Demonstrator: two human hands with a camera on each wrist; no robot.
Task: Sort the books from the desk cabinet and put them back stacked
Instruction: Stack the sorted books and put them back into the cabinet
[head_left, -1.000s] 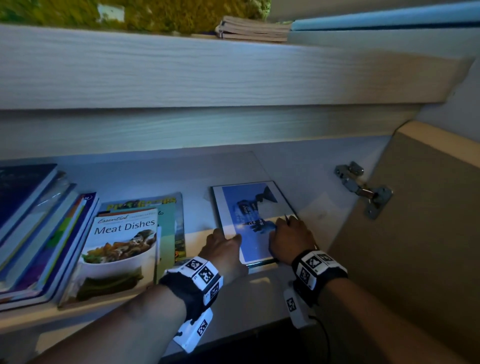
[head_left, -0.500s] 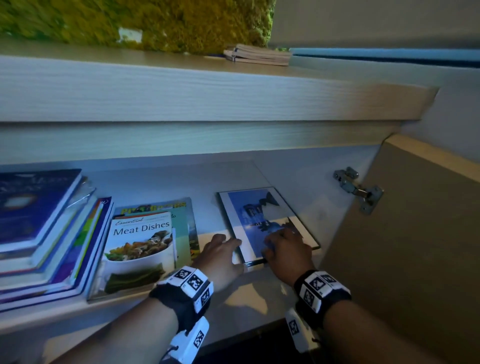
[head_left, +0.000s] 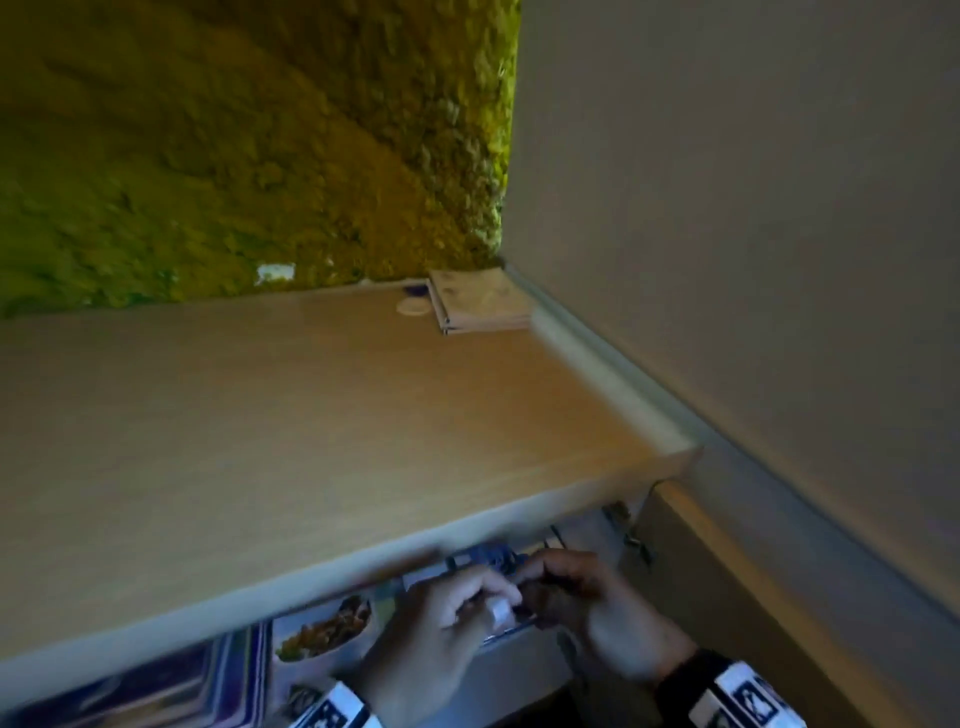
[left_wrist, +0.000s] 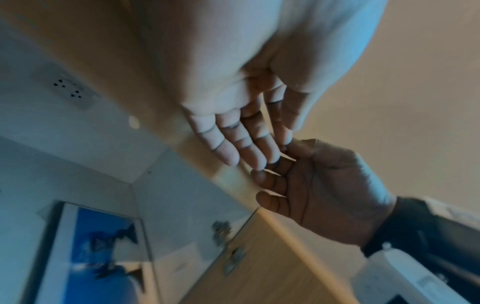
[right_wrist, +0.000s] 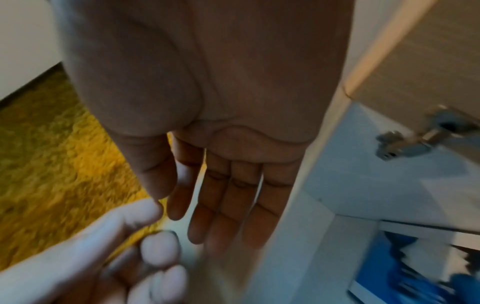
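Note:
The blue-covered book (left_wrist: 101, 257) lies flat on the cabinet shelf, also seen as blue book (right_wrist: 415, 273) and partly behind my hands as blue book (head_left: 483, 558). My left hand (head_left: 457, 608) and right hand (head_left: 582, 597) hover close together at the cabinet opening, above the book's near edge. In the left wrist view my left hand (left_wrist: 241, 148) has its fingers stretched out and empty. My right hand (right_wrist: 221, 195) is also flat and holds nothing. The "Meat Dishes" book (head_left: 324, 631) and a stack of books (head_left: 156, 686) lie to the left on the same shelf.
The wooden desk top (head_left: 311, 415) overhangs the shelf, with a thin notebook (head_left: 478, 301) in its far corner against the moss wall. The open cabinet door (head_left: 779, 597) stands to the right on a metal hinge (right_wrist: 415, 142).
Both hands have come off the blue book and drawn back and up toward the cabinet's front. The head view has swung upward onto the desk top.

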